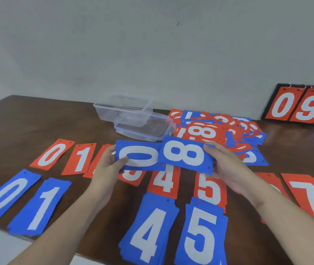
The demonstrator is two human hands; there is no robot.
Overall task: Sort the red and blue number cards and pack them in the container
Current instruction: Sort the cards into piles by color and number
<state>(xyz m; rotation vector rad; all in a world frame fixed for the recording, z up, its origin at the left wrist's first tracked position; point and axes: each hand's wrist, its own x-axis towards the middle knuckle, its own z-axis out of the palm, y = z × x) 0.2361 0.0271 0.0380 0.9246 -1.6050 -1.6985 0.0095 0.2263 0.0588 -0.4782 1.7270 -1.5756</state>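
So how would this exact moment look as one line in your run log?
stage: sorting | left hand: holds blue 0 card | right hand: holds blue 8 card | container: no cards inside

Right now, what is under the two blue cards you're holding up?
Under the blue 0 card and blue 8 card lie red cards; the red 4 and red 5 show, others are covered.

dark wooden table [28,119] with sorted and unsorted number cards

a clear container [122,109] on its lid [148,129] sits at 12 o'clock, the mixed card heap [219,129] just beside it at 1; red cards [53,154] line up from 9 to 3, blue cards [43,205] nearer from 8 to 6; a scoreboard [301,107] stands at 2.
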